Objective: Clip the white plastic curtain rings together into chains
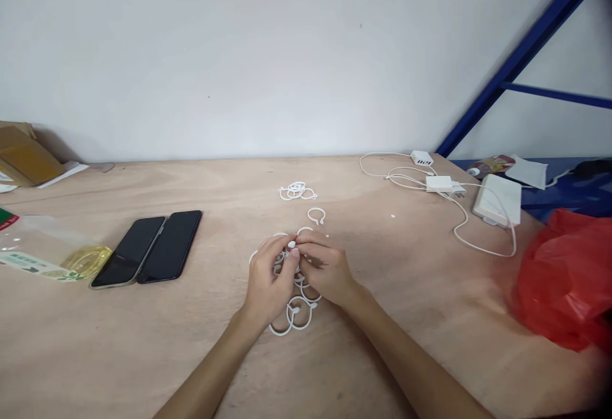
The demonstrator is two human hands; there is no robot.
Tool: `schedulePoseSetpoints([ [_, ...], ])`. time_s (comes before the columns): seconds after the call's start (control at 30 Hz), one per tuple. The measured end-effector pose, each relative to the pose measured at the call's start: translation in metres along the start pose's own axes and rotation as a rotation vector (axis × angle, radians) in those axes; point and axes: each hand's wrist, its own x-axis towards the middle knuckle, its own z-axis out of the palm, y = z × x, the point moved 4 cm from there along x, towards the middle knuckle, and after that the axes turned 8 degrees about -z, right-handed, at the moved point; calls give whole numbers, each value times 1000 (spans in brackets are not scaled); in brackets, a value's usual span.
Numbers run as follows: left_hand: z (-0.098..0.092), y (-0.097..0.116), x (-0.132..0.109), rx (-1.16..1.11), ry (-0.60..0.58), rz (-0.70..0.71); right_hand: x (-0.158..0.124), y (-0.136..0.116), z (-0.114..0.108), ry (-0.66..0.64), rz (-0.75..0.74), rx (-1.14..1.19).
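Note:
My left hand point(270, 279) and my right hand point(331, 270) meet over a pile of white plastic open rings point(300, 328). Between the fingertips of both hands is a white ring, of which a small rounded end point(291, 245) shows. The rest of it is hidden by the fingers. Each hand is closed in a pinch. Just beyond the hands lies one single open ring point(316, 216) with knobbed ends. A small cluster of similar rings point(297, 191) lies farther back.
Left are two dark phones point(152, 250), a clear bottle of yellow liquid point(57, 250) on its side and a cardboard box point(26, 154). Right are white chargers point(438, 183) with cables, a white power bank-like block point(497, 201) and a red plastic bag point(567, 279). A wall stands behind the wooden table point(229, 368).

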Motion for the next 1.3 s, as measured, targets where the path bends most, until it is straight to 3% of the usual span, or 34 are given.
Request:
schedulePoseSetpoints([
  [0.3,0,0,1,21,-17,29,1,0,1,93,104,130],
  [0.43,0,-1,0,73,-8,45,2,5,-3,178,299,295],
  [0.63,1,-2,-1,156,11,134,1,13,1,134,583,644],
  [0.77,2,-3,-2,165,22,133,-1,20,2,166,702,750],
  [0.97,3,-4,-2,115,-1,37,-2,25,3,215,735,794],
  [1.3,2,2,-3,143,-43,102,-5,30,7,129,674,732],
])
